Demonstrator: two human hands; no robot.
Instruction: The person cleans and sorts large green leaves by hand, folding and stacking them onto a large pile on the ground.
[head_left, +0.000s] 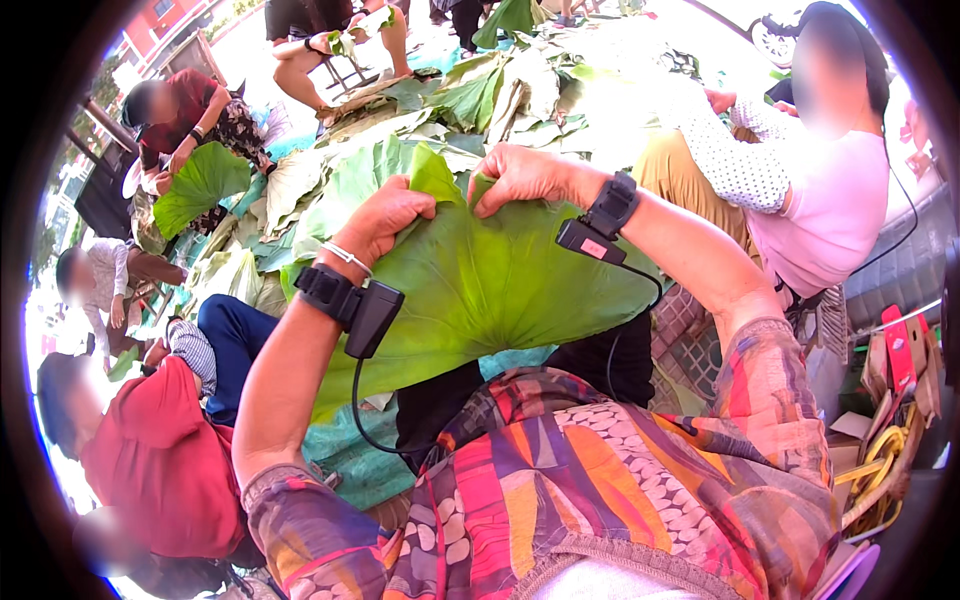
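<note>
A large green lotus leaf (495, 285) spreads out in front of me, held up above my lap. My left hand (394, 214) pinches its far edge between thumb and fingers. Just to the right, my right hand (517, 180) grips the same edge, with a bit of leaf showing between thumb and fingers. A folded or raised flap of leaf (435, 176) stands up between the two hands. Both wrists carry black strapped devices with cables. The leaf hides part of my legs and the ground under it.
Beyond my hands lies a broad heap of lotus leaves (465, 97), some green, some pale and dry. A person in pink (817, 202) sits at the right, one in red (157, 457) at the left. Another person holds a lotus leaf (202, 184). Boxes with yellow strapping (885, 450) stand at right.
</note>
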